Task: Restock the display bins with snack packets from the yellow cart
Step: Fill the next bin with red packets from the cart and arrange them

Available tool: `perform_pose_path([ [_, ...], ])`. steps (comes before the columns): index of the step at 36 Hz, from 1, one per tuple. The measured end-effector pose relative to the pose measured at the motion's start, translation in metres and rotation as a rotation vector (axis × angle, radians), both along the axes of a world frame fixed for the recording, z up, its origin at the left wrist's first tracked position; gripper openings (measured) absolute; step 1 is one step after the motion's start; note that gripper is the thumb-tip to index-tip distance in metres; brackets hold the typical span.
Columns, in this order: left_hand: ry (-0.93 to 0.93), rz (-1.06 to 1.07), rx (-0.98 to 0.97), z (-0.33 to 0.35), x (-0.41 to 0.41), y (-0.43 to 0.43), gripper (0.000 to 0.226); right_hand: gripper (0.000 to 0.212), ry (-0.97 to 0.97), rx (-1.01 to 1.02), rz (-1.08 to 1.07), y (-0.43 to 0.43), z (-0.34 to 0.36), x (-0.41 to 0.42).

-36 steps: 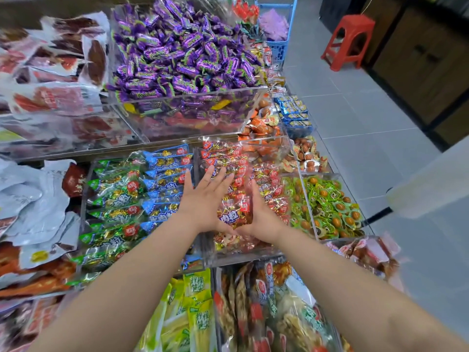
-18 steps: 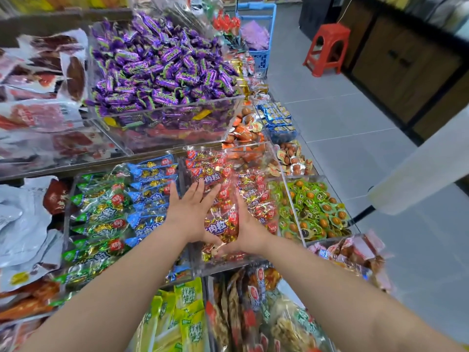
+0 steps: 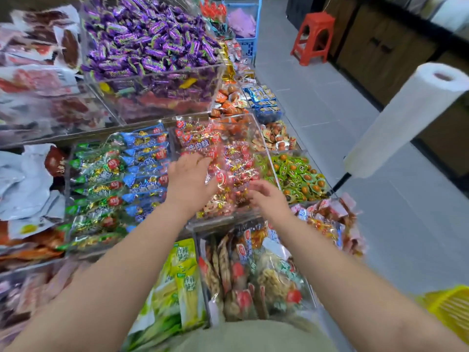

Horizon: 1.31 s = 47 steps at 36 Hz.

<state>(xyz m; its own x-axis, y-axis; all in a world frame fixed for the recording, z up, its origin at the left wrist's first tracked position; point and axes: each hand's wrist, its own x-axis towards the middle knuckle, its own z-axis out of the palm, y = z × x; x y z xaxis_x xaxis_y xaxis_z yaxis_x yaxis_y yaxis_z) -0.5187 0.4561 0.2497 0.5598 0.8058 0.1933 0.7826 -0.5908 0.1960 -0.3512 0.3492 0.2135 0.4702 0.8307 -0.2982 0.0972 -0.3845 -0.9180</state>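
Head view: the two hands, which half a second ago lay side by side on the heap, have come apart. The left hand (image 3: 189, 181) stays on the red snack packets (image 3: 236, 158), palm down, its fingers (image 3: 200, 158) fairly straight and close together, resting on the wrappers rather than gripping them. The right hand (image 3: 267, 199) has lifted off and drawn back toward the near right corner of the clear bin (image 3: 213, 221); its fingers (image 3: 256, 185) are apart and loosely bent, and seem to hold nothing, though blur there could hide one small packet.

The red packets fill that middle bin to about its rim; it sits between the bin of blue and green packets (image 3: 114, 179) on the left and the bin of green-wrapped snacks (image 3: 297, 174) on the right.

The view has also swung down and rightward, so a corner of the yellow cart (image 3: 449, 308) now shows at the lower right edge, well apart from both hands; its contents are out of sight.

My reading is that the pressing and levelling of this load is about done; the freed right hand and the turn of the head suggest a return to the cart for more stock. The heap is slippery foil piled high, so a quick withdrawal of the left hand may spill packets over the front wall.
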Motion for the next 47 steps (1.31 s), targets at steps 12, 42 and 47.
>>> perform_pose_path([
  [12,-0.449,0.346,-1.289,-0.080,0.028,-0.158,0.014,0.011,0.385,-0.313,-0.442,-0.193,-0.077,0.018],
  [42,0.201,0.122,-1.303,-0.167,0.172,-0.430,0.025,0.013,0.739,-0.626,-1.054,-0.639,-0.137,0.105],
  [47,0.287,0.080,-1.293,-0.173,0.222,-0.435,0.014,0.010,0.847,-0.588,-1.069,-0.644,-0.139,0.117],
])
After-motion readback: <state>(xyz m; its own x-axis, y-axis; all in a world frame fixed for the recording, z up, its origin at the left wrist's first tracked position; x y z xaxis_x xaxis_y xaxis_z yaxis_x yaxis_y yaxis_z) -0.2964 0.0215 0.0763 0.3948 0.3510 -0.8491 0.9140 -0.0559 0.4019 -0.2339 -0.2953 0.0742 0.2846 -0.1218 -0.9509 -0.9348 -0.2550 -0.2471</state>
